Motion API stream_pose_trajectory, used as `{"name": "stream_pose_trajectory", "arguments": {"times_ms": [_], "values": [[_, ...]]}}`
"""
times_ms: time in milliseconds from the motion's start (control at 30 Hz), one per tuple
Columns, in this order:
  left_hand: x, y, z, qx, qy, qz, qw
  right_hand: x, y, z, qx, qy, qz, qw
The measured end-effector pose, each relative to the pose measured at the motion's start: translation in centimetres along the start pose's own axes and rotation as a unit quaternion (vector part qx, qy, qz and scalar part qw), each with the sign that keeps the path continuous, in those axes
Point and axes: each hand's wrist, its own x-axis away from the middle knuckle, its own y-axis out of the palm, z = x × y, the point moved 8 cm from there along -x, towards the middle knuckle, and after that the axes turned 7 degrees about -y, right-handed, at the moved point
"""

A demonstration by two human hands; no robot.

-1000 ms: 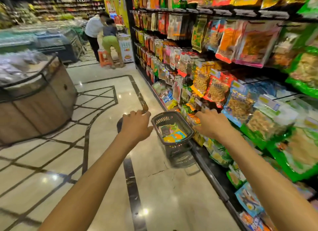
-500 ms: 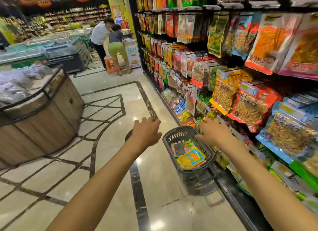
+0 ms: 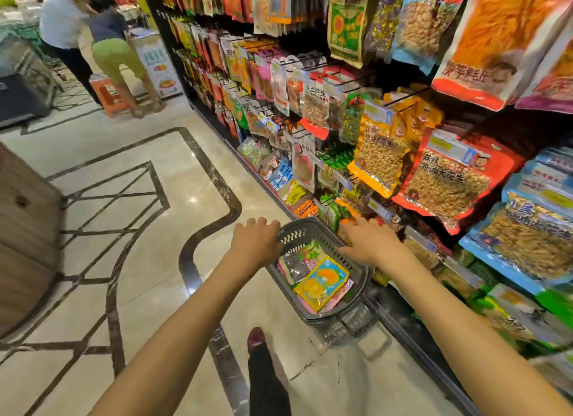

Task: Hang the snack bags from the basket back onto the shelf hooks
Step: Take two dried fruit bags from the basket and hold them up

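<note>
Snack bags [image 3: 322, 280], about four, lie in one basket [image 3: 305, 228]; left hand [image 3: 254, 243] fingers loosely curled, right hand [image 3: 370, 245] fingers spread.

Glossy pale tiled floor [image 3: 145, 229] under a dark plastic basket [image 3: 328, 318] just beside the shelf [image 3: 403, 322], orange stool [image 3: 108, 97] farther off.

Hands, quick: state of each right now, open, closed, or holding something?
Left hand: fingers curled at the basket rim; whether it grips cannot be told.
Right hand: open, fingers straight, holding nothing.
</note>
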Motion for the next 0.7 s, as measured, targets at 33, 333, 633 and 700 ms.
{"name": "stream_pose_trajectory", "arguments": {"times_ms": [33,333,633,700], "values": [[-2.2,0.6,0.0,-0.003,0.014,-0.006,1.000,-1.6,0.3,0.5,-0.005,0.013,-0.005,1.000],[-23.1,5.4,-1.8,-0.014,0.132,-0.094,0.987,-17.8,3.6,1.6,-0.091,0.125,-0.086,0.984],[-35.0,12.9,-2.1,-0.010,0.193,-0.169,0.966,-27.5,12.9,1.1,-0.212,0.228,-0.126,0.942],[-36.2,15.4,-1.7,0.000,0.194,-0.186,0.963,-28.3,16.1,1.5,-0.225,0.250,-0.153,0.929]]}}
